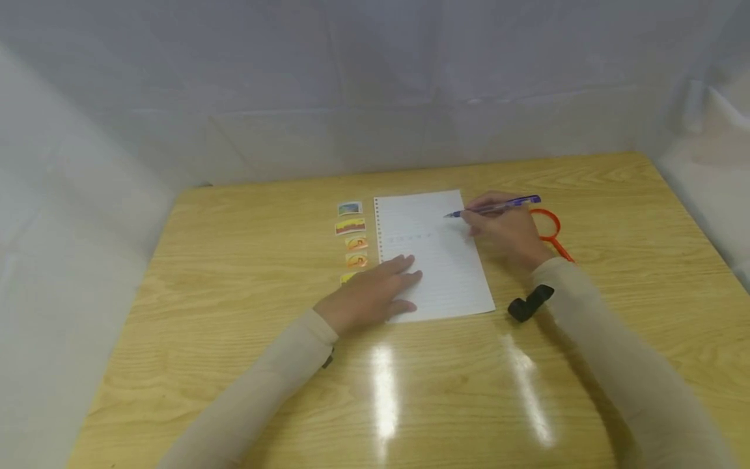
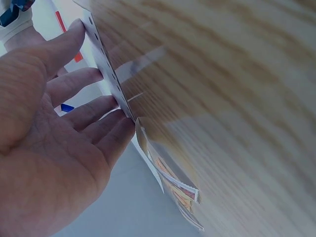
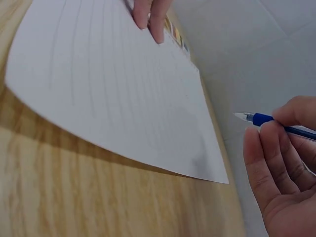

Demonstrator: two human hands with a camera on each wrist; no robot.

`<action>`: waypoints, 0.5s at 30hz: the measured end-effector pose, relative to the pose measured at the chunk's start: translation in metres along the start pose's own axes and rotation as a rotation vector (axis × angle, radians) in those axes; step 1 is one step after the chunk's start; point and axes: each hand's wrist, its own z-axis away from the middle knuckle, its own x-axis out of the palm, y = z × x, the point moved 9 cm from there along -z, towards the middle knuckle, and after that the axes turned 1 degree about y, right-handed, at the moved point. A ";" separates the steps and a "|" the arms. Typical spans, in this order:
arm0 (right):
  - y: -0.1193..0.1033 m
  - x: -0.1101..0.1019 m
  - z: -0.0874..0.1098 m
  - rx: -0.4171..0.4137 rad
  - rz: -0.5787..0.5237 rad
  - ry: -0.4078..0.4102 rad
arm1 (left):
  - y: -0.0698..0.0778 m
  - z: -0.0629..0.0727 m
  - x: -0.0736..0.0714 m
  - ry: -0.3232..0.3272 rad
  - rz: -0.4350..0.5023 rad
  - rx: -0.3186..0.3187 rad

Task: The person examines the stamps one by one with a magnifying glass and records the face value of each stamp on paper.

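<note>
A lined sheet of paper (image 1: 439, 280) with punched holes down its left edge lies on the wooden table. Faint marks run in a row across its upper half. My left hand (image 1: 377, 293) rests on the lower left of the sheet, fingers spread. Between thumb and fingers, my right hand (image 1: 506, 228) pinches a blue pen (image 1: 492, 207); in the right wrist view the pen's tip (image 3: 242, 116) is apart from the paper. Several stamps (image 1: 350, 226) form a column just left of the sheet, the lowest partly hidden by my left hand.
A red magnifying glass (image 1: 547, 225) lies right of the sheet, partly behind my right hand. The wooden table (image 1: 246, 260) extends to both sides, and a pale wall covering (image 1: 281, 143) stands behind its far edge.
</note>
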 end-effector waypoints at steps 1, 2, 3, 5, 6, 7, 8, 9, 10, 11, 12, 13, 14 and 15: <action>-0.001 -0.003 0.000 -0.007 0.021 0.004 | 0.000 0.000 0.000 0.002 0.001 0.001; -0.003 -0.005 0.000 -0.017 0.046 0.007 | 0.000 0.000 0.000 0.002 0.002 0.002; -0.004 -0.008 0.001 -0.024 0.075 0.012 | 0.000 0.000 0.000 0.003 0.003 0.003; -0.006 -0.012 0.001 -0.032 0.109 0.013 | 0.001 0.001 -0.001 0.005 0.004 0.006; -0.006 -0.014 0.002 -0.031 0.121 0.012 | 0.001 0.001 -0.001 0.006 0.003 0.007; -0.006 -0.016 0.003 -0.025 0.135 0.011 | 0.001 0.000 -0.001 0.008 0.002 0.008; -0.006 -0.018 0.003 -0.015 0.161 0.004 | 0.001 0.000 -0.001 0.007 0.002 0.008; -0.005 -0.020 0.004 0.001 0.168 0.001 | 0.001 0.000 -0.001 0.008 0.002 0.009; -0.004 -0.022 0.005 0.018 0.173 -0.003 | 0.001 -0.001 0.000 0.007 0.002 0.008; -0.002 -0.023 0.006 0.036 0.175 -0.007 | 0.001 -0.001 0.000 0.008 0.002 0.009; 0.000 -0.025 0.007 0.058 0.174 -0.013 | 0.001 -0.001 0.000 0.008 0.001 0.010; 0.001 -0.027 0.009 0.077 0.171 -0.019 | 0.001 -0.001 0.001 0.009 0.002 0.011; 0.003 -0.028 0.010 0.099 0.164 -0.021 | 0.001 -0.001 0.001 0.008 0.002 0.010; 0.005 -0.030 0.011 0.110 0.147 -0.020 | 0.001 -0.001 0.001 0.009 0.000 0.013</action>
